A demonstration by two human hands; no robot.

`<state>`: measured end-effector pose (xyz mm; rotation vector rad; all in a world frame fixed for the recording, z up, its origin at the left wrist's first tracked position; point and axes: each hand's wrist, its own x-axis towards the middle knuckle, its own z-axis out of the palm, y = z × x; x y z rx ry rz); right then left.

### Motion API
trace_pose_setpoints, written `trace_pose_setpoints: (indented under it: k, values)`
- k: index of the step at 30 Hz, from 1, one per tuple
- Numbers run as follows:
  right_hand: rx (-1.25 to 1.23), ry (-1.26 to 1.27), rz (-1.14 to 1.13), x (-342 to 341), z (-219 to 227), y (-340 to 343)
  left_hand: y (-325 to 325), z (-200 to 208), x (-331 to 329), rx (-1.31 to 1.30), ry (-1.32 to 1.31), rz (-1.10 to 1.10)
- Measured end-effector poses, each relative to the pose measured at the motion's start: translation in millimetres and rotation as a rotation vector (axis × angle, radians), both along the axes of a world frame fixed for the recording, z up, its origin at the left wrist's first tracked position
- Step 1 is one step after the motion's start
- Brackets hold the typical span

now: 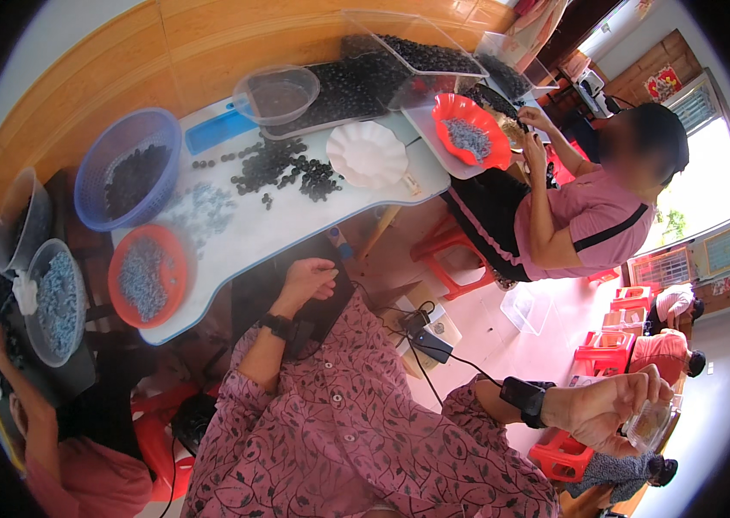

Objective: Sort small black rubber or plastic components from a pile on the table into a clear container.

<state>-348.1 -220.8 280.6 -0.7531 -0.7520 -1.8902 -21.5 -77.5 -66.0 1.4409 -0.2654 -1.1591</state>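
Observation:
My right hand (611, 412) is raised far out to the right, its fingers closed on a small clear plastic box (648, 426). Over my lap, just off the table's near edge, my left hand (306, 283) has its fingers curled in; whether something small is between them cannot be seen. Nearest to that hand is the white table (296, 203), which bears a scattered pile of small black round parts (283, 164) and a spread of pale blue pieces (201, 211). A white scalloped plate (368, 155) stands beside the black parts.
An orange-red bowl (151, 276) of blue-grey pieces and a blue basket (128, 168) stand at the left. Clear bins (417, 52) line the back. A co-worker (585, 220) sits at the right by a red bowl (471, 131); another person's arm (24, 397) shows at lower left. Red stools (456, 259) stand about.

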Motion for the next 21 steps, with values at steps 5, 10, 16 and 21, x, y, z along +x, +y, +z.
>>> trace_pose_setpoints:
  k: [5, 10, 16, 21]
  values:
    - [0.008, 0.022, 0.092, -1, 1, 1, 0, 0, 2, 0.012, 0.005, -0.009]
    - [0.021, 0.078, 0.068, -4, -1, 0, 0, -2, 2, 0.009, 0.019, -0.006]
    - [-0.010, 0.137, 0.125, -10, -6, -3, 2, -2, 1, -0.006, 0.021, 0.005]
    - [0.033, 0.132, 0.090, -3, -6, -2, 3, -2, 2, -0.015, 0.026, 0.008]
